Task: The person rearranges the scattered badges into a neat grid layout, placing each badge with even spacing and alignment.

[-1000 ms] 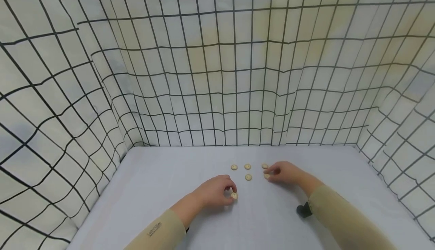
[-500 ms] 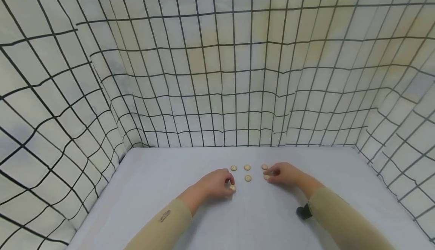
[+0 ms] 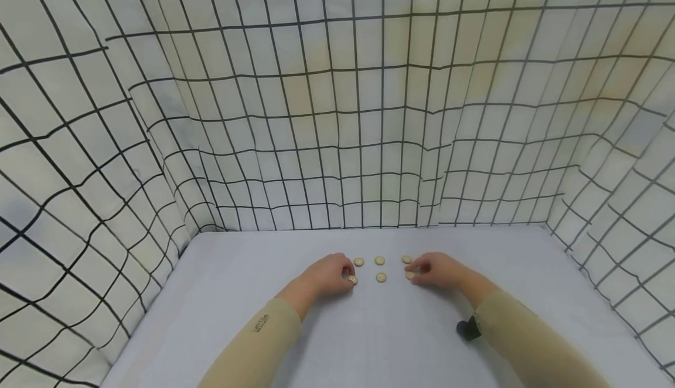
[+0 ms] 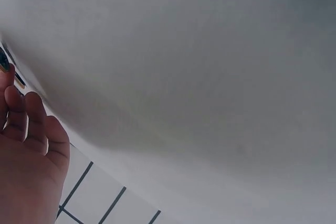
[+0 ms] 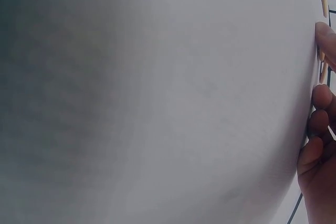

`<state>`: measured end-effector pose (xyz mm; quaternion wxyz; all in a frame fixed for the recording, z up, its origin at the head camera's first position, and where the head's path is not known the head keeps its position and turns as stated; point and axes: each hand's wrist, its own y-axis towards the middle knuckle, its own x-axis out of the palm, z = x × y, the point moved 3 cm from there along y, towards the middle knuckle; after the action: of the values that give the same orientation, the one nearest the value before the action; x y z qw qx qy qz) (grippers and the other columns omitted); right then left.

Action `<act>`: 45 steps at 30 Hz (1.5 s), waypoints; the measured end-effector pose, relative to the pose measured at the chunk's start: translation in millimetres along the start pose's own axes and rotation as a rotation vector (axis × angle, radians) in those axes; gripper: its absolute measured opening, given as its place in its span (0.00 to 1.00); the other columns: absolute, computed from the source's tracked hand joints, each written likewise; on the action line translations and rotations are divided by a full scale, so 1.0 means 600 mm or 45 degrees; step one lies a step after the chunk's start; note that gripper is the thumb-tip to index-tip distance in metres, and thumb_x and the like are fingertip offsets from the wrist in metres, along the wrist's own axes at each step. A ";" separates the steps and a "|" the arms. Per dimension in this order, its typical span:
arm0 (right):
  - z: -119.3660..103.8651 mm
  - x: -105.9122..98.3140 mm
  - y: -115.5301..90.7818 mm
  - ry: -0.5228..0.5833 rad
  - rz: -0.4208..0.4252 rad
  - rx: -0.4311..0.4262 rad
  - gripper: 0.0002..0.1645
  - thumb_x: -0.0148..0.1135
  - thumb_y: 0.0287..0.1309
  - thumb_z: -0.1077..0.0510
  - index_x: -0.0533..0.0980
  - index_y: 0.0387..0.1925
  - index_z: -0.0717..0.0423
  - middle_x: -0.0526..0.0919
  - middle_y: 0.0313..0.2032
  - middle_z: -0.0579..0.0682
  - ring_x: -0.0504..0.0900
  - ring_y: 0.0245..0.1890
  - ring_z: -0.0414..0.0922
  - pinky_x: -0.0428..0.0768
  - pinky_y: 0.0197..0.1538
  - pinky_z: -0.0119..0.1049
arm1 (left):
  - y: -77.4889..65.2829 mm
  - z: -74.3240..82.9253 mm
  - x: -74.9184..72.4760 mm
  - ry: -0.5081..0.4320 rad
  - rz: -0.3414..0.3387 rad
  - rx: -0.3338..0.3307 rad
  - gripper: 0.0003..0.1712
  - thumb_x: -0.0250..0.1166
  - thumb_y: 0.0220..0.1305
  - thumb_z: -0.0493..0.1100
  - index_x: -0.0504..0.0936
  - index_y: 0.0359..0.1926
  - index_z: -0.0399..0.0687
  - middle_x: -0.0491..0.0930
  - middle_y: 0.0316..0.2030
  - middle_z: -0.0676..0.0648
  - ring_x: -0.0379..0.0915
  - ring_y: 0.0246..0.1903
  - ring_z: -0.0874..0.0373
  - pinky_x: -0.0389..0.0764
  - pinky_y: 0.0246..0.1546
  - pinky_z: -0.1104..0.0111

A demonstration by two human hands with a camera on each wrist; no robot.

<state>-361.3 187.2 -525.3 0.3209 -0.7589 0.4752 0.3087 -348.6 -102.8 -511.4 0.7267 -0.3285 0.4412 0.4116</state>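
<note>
Several small round pale wooden discs with a faint mark on top lie on the white table. My left hand (image 3: 328,275) pinches one disc (image 3: 353,281) at the left end of the nearer row; it is tilted between thumb and fingertips. My right hand (image 3: 440,270) grips the right-hand disc (image 3: 410,275) of the same row between thumb and finger, low at the table. Between the hands lies a middle disc (image 3: 381,277). Behind them are a left disc (image 3: 358,262), a centre disc (image 3: 379,261) and a right disc (image 3: 406,259), the last close to my right fingers.
The white table (image 3: 369,341) reaches back to a white wall with a black grid (image 3: 364,142); similar walls close in both sides. A small black device (image 3: 468,329) sticks out under my right wrist.
My left hand has carried its disc away from me and slightly left, to the left end of the nearer row. The right hand has stayed at its disc. The head view has shifted slightly.
</note>
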 end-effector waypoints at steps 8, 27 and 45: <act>0.000 0.002 0.001 0.000 0.003 0.002 0.16 0.74 0.52 0.50 0.84 0.45 0.35 0.82 0.45 0.42 0.77 0.49 0.44 0.74 0.56 0.49 | 0.004 0.001 0.000 -0.002 0.019 0.044 0.06 0.68 0.58 0.47 0.83 0.37 0.54 0.73 0.32 0.57 0.68 0.34 0.60 0.72 0.42 0.64; 0.002 -0.001 0.002 -0.025 0.006 0.013 0.17 0.74 0.51 0.51 0.84 0.45 0.34 0.81 0.41 0.41 0.77 0.45 0.42 0.75 0.54 0.46 | 0.009 0.002 0.004 -0.076 -0.031 0.040 0.12 0.70 0.61 0.47 0.88 0.46 0.61 0.72 0.33 0.57 0.68 0.36 0.61 0.71 0.42 0.64; 0.002 0.001 0.004 -0.004 0.008 0.001 0.17 0.74 0.52 0.51 0.84 0.46 0.35 0.81 0.47 0.43 0.77 0.50 0.45 0.74 0.57 0.48 | -0.001 0.003 0.002 -0.112 -0.031 -0.028 0.14 0.71 0.61 0.48 0.88 0.49 0.62 0.73 0.35 0.57 0.69 0.37 0.61 0.72 0.44 0.62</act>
<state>-363.8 187.2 -526.9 0.3208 -0.7568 0.4773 0.3107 -347.0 -101.4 -512.0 0.7466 -0.3234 0.4001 0.4217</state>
